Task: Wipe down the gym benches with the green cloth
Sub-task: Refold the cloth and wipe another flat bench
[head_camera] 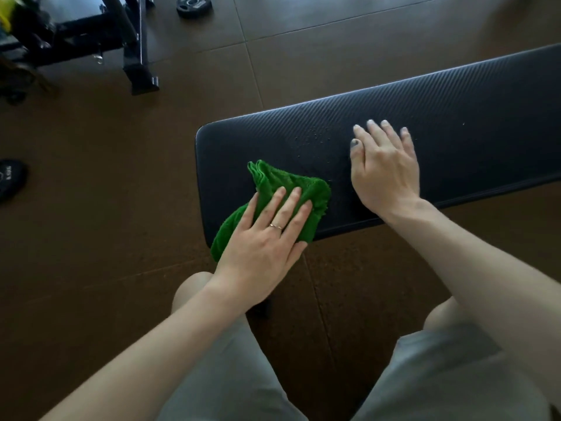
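The left hand (267, 238) is laid flat on the green cloth (282, 189), its fingers straight and slightly spread, with nothing gripped; a thin ring is worn on one finger. The cloth is pressed under the palm and fingers against the near corner of the bench pad (440, 117). The cloth is bunched and creased, one rumpled corner reaching up past the fingertips onto the pad, while its lower left part hangs over the pad's near edge above the floor.

The right hand (384, 168) is placed palm down directly on the bare pad, just to the right of the cloth and apart from it. Its fingers are extended and lightly fanned, the fingertips pointed toward the far edge, and nothing is held. Both forearms are stretched forward from the bottom of the view.

The pad is black, ribbed in texture and rounded at its left end, and it runs off to the right edge of the view. A scatter of small droplets (317, 138) is seen on its surface between the two hands, a little beyond them.

Bare knees and grey shorts (230, 375) are seen below the bench. The floor (91, 208) is covered in brown rubber tiles. A black equipment frame (133, 41) stands at the upper left, with a weight plate (190, 6) lying flat near it, and a dark shoe (10, 177) is visible at the left edge.
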